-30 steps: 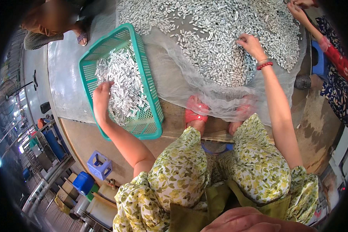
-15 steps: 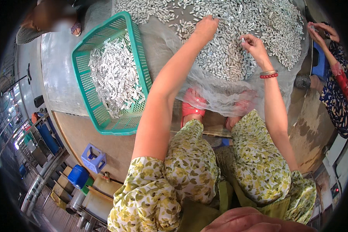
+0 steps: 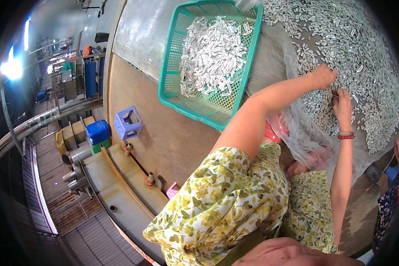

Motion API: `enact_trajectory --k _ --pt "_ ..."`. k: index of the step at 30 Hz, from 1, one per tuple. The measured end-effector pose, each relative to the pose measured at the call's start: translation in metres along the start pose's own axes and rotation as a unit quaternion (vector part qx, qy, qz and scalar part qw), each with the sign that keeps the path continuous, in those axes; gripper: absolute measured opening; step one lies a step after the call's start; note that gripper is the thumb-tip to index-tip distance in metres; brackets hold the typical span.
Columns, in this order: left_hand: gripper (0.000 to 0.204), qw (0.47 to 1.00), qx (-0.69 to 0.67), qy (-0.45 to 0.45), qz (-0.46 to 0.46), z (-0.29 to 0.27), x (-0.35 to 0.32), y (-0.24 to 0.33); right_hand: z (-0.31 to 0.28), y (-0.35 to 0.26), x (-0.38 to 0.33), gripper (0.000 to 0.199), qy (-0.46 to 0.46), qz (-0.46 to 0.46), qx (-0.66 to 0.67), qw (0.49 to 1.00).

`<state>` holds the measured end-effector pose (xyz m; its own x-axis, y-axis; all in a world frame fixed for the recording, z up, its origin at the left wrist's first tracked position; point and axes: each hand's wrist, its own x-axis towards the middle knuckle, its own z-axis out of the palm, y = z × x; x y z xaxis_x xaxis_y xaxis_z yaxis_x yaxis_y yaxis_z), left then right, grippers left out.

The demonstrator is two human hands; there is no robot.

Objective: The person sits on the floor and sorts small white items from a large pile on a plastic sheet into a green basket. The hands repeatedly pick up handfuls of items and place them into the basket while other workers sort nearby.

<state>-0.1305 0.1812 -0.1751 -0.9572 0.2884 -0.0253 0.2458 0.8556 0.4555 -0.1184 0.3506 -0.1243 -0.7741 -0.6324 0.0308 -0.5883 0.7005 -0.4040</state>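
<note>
A wide heap of small silver-grey capsule-shaped metal pieces (image 3: 377, 75) is spread over a thin translucent sheet (image 3: 281, 66). My left hand (image 3: 322, 76) reaches into it with fingers curled down among the pieces; its fingertips are partly hidden. Just nearer to me, my right hand (image 3: 342, 106), a red bead bracelet (image 3: 346, 137) on its wrist, rests at the pieces with its fingers bent together. Whatever either hand pinches is too small to make out. Left of the heap stands a green perforated plastic basket (image 3: 166, 86), holding many shinier, slim metal pieces (image 3: 210, 53).
A purple plastic stool (image 3: 128, 123) stands on the brown floor at left. Beyond it are a blue jerrycan (image 3: 98, 131), metal tanks (image 3: 119, 186) and pipes. Another person's patterned clothing (image 3: 384, 213) shows at the right edge. My feet in red sandals are by the sheet's near edge.
The view has swung left, so the basket and heap appear farther right. My right hand, earlier raised with a small metal piece in its fingertips, is now down at the heap beside my left.
</note>
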Motion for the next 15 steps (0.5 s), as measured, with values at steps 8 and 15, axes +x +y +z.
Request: enact_trajectory --k 8,15 --pt "0.039 0.986 -0.091 -0.135 0.036 -0.021 -0.005 0.021 0.000 0.036 -0.024 0.026 0.019 0.234 0.163 0.958" --pt "0.018 0.876 -0.470 0.020 -0.106 -0.072 -0.035 0.040 -0.014 0.084 -0.035 0.025 0.096 0.238 0.201 0.945"
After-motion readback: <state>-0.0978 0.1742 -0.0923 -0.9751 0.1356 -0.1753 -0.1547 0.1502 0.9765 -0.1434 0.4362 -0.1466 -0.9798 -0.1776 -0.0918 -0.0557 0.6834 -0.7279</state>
